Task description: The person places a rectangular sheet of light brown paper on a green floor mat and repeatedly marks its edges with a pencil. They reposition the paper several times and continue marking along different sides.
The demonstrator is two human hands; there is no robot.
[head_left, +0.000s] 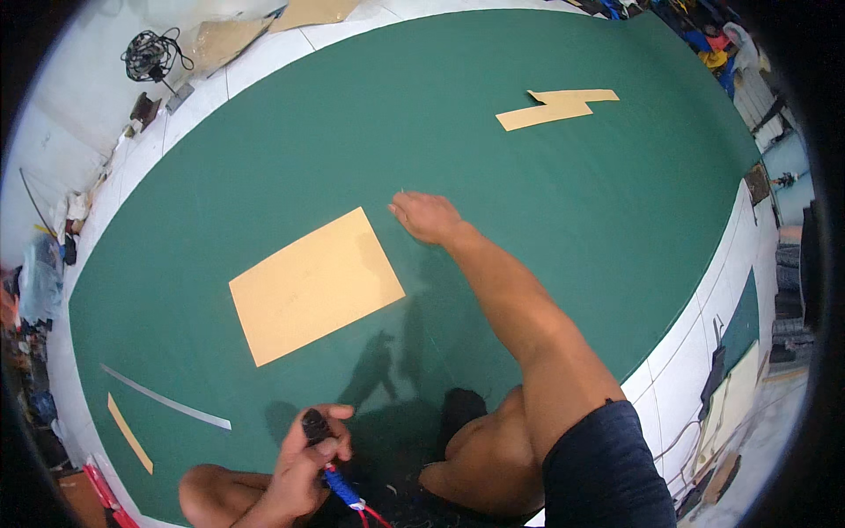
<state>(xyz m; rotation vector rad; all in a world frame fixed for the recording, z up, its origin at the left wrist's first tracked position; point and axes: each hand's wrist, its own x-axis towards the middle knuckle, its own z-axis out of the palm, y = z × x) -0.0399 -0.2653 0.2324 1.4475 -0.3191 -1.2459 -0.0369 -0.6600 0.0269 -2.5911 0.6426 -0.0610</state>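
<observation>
The left hand (304, 468), near, grips a black-and-blue tool (337, 482) with thin red ends. Beyond it lies the tan rectangular sheet (317, 286), flat on the green surface (563, 211), left of and nearer than the right hand (427, 218), whose fingers are bunched; I cannot tell whether they pinch anything.

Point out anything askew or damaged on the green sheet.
The zigzag piece, toward the far right, looks odd: its upper-left notch shows a dark edge, perhaps lifted or curled, whereas the rectangle appears flat and whole.
</observation>
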